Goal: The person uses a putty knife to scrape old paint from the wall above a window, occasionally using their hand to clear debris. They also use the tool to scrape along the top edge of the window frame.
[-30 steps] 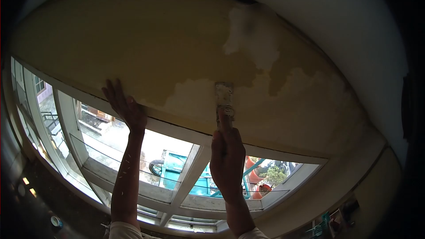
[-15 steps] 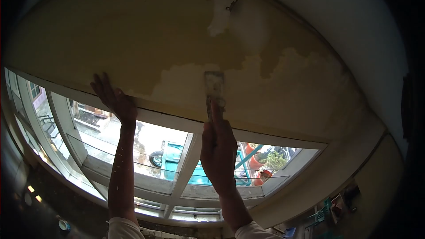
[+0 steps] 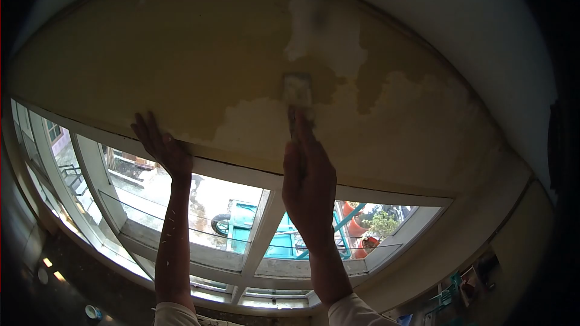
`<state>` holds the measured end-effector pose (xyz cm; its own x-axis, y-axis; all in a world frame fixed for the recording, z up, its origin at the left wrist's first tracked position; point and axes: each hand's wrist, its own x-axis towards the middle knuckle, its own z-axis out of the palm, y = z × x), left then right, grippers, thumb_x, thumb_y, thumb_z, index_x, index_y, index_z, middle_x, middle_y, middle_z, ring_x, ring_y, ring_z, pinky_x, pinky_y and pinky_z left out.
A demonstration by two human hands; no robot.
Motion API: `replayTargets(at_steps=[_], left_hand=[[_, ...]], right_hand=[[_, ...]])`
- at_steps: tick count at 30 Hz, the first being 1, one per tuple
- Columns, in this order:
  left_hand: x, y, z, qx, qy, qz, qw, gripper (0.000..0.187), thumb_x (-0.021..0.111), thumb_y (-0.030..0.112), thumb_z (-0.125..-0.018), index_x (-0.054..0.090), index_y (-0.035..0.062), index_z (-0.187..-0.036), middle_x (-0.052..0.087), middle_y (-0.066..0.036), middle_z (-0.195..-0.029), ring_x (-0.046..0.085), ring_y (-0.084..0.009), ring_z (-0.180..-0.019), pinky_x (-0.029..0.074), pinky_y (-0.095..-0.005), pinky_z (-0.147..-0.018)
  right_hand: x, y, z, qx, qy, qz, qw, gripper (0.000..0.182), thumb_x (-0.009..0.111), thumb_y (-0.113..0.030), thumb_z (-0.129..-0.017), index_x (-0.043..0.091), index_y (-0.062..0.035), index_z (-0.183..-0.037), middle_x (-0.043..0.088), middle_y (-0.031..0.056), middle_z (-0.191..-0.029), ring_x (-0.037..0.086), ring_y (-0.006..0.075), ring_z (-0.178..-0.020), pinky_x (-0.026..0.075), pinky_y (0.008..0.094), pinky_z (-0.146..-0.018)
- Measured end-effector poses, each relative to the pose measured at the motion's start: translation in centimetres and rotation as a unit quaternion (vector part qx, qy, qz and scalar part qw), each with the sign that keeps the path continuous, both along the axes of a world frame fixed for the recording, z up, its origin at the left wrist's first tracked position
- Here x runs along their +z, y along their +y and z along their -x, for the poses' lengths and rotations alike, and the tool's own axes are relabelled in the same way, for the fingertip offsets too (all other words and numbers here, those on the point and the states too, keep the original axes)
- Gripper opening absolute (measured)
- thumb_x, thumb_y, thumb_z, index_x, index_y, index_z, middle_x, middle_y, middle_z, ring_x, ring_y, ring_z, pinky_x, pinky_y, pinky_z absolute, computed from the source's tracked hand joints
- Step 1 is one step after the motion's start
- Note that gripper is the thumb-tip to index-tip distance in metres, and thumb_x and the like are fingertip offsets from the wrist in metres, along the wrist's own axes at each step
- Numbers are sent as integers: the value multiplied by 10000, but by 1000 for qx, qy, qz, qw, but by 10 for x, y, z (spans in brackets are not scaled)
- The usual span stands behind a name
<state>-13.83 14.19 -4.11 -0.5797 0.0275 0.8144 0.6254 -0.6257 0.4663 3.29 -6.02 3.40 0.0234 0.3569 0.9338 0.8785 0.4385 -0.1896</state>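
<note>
My right hand (image 3: 309, 175) is closed around the handle of a putty knife (image 3: 297, 92), its index finger stretched along the tool. The blade lies against a yellowish wall (image 3: 181, 54) above the window, at the upper border of a paler patch (image 3: 266, 124). Whitish residue coats the blade. My left hand (image 3: 162, 148) rests with fingers spread on the lower part of the wall, just over the window frame, and holds nothing. A second pale patch (image 3: 305, 27) shows higher up, above the blade.
Below the wall is a white window frame (image 3: 260, 229) with panes and thin bars. Outside are a turquoise cart (image 3: 241, 223) and potted plants (image 3: 380, 223). A white ceiling (image 3: 435, 6) curves overhead. Far down at left sits a small cup-like container (image 3: 92, 312).
My right hand has pushed the putty knife upward on the wall, from within the pale patch to its upper edge. The view has shifted slightly; my left hand keeps its place on the wall.
</note>
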Motion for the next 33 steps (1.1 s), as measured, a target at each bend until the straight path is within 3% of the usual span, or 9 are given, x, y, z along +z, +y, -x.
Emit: replayTargets(at_steps=[5,8,10,16,21,25,26,27,33], left_hand=[[1,1,-1,-17,-12,-18,1000,672,136,535,-959,368,73,-1388,262,-152,-1476,132,-373,-1385,112,-540,-1104],[1,-1,-2,-19,-4,-13,1000,667,128,523,-963,369,67,-1386,257,-154,-1478,126,-371,-1386,110,-537,-1106],[2,0,-2,-15,-8,-13,1000,664,126,517,-966,369,63,-1385,255,-154,-1478,121,-369,-1387,107,-535,-1107],[1,1,1,7,6,-8,1000,642,117,495,-973,366,69,-1383,262,-175,-1467,174,-399,-1366,163,-544,-1094],[1,0,0,20,11,-2,1000,656,106,510,-968,369,76,-1383,279,-167,-1459,181,-398,-1364,160,-545,-1096],[3,-3,-1,29,11,-4,1000,656,110,508,-968,373,70,-1380,284,-170,-1456,185,-399,-1363,168,-553,-1091],[3,-2,0,33,10,-6,999,656,110,508,-968,373,70,-1380,284,-170,-1456,185,-399,-1363,168,-553,-1091],[2,0,1,24,6,-13,1000,655,112,506,-969,372,67,-1380,280,-170,-1458,186,-401,-1363,169,-554,-1091],[2,0,-1,31,20,-18,999,636,130,488,-975,367,60,-1383,270,-172,-1463,178,-405,-1364,163,-555,-1093]], right_hand=[[-27,-13,11,-31,-18,5,999,481,505,-117,-915,397,-134,-1384,523,125,-751,576,185,-580,482,330,-487],[-6,-11,12,-30,50,114,992,415,450,-145,-948,434,-93,-1360,620,179,-934,605,203,-694,483,315,-633],[2,0,11,-52,-24,27,998,491,503,-118,-915,387,-142,-1391,526,125,-763,560,169,-542,483,316,-461],[-41,-9,8,-57,-41,47,996,502,513,-108,-904,379,-132,-1387,521,123,-748,558,194,-531,478,328,-440],[-2,2,19,-44,-38,15,998,521,516,-108,-901,357,-137,-1396,522,131,-747,560,206,-531,470,318,-424],[-43,-13,7,-35,60,107,992,459,502,-85,-906,442,-134,-1359,620,148,-917,616,237,-706,500,351,-644],[-48,-20,-3,-59,51,101,992,431,479,-110,-924,443,-100,-1353,620,183,-1070,650,267,-852,507,354,-734],[-42,-13,-11,-66,-4,-45,997,494,517,-54,-882,438,-143,-1361,564,127,-762,570,188,-566,497,315,-498],[-5,-23,-19,-88,3,3,996,475,532,-104,-880,458,-144,-1348,565,110,-733,573,171,-540,498,313,-483]])
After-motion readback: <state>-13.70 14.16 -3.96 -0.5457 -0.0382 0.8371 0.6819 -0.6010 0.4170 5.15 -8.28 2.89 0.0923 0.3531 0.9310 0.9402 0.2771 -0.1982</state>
